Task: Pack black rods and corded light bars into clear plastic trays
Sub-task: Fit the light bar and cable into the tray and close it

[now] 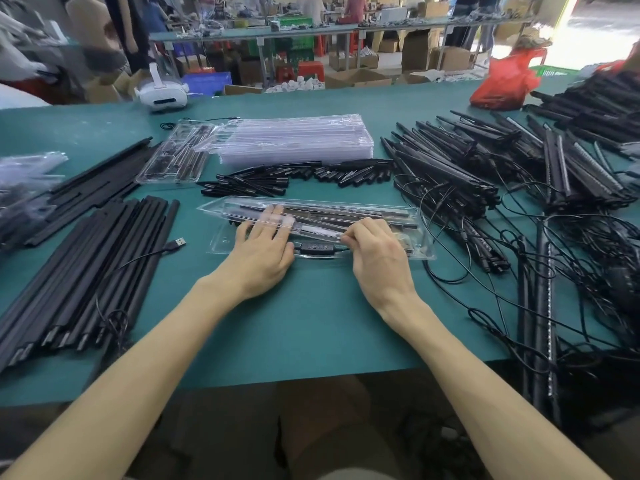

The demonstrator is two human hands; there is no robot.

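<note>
Tray [221, 237] of clear plastic is lying mid-table [311, 323], black rods [346, 211] sitting inside. Left hand [263, 251] is pressing flat on its left end, fingers spread. Right hand [375, 251] is pinching the cord [341, 250] beside the controller [317, 246]. Empty trays [294, 140] are sitting stacked behind.

Left hand [261, 247]: fingertips smear behind the clear tray [420, 244] plastic; inside it or under a flap, can't tell. Right hand [372, 247]: fingers curl under, tips hidden, so grip on the cord [338, 250] is unclear. Controller [318, 246] button marks too small to read. Rod pile [86, 271] cut off at frame's left edge, light bars [606, 109] at right edge. People [356, 8] along top edge blurred, cropped.
</note>
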